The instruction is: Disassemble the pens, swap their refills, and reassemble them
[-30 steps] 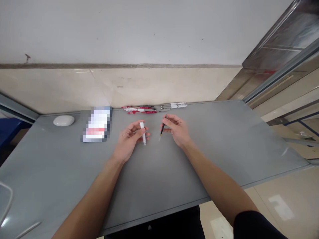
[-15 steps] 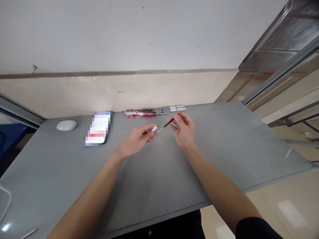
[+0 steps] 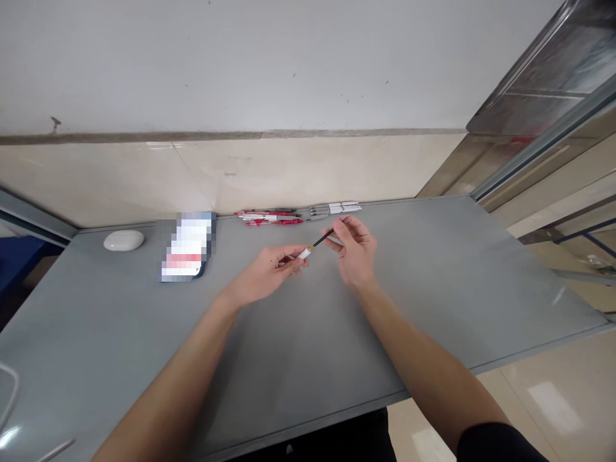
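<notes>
Between the fingers of my left hand (image 3: pixel 274 269) is a short white pen barrel (image 3: pixel 305 253), its open end tilted up to the right. My right hand (image 3: pixel 355 247) pinches a thin black pen refill (image 3: pixel 323 237) near its back end. The refill's front end is inside the mouth of the barrel, with a bit of yellow showing at the joint. Both hands are closed, held over the grey table (image 3: pixel 308 346). Behind them, red and white pens (image 3: pixel 269 217) lie in a bunch, beside several white pen parts (image 3: pixel 342 208).
A phone (image 3: pixel 187 247) with a blurred screen lies left of my hands, and a white rounded case or mouse (image 3: pixel 124 240) sits farther left. The wall (image 3: pixel 308 168) borders the table's back edge. A white cable (image 3: pixel 12 391) curves at the lower left.
The refill's tip, outside the white barrel before, has gone into it. My two hands are closer together at the joint. The view has shifted slightly.
</notes>
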`<act>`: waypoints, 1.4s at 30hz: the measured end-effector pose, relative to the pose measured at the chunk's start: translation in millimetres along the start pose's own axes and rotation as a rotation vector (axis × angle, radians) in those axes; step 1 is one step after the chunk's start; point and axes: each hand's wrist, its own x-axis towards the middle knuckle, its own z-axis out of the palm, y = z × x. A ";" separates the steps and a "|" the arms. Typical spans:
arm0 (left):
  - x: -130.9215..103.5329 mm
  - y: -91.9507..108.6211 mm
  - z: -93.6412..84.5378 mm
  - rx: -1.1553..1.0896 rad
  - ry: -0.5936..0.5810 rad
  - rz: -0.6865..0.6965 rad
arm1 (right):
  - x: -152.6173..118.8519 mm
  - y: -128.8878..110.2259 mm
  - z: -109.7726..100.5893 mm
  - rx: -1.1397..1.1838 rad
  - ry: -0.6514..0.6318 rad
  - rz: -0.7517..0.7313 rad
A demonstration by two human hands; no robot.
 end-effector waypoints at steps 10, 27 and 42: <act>-0.2 -10.7 0.4 -0.040 0.057 -0.088 | -6.0 2.8 2.1 -0.109 -0.098 -0.006; -6.0 -3.0 10.8 -0.037 0.140 -0.052 | -10.3 9.1 5.8 -0.178 -0.122 0.039; -7.0 -10.0 16.4 -0.241 0.269 -0.105 | 1.5 -2.1 2.7 -0.302 -0.253 0.207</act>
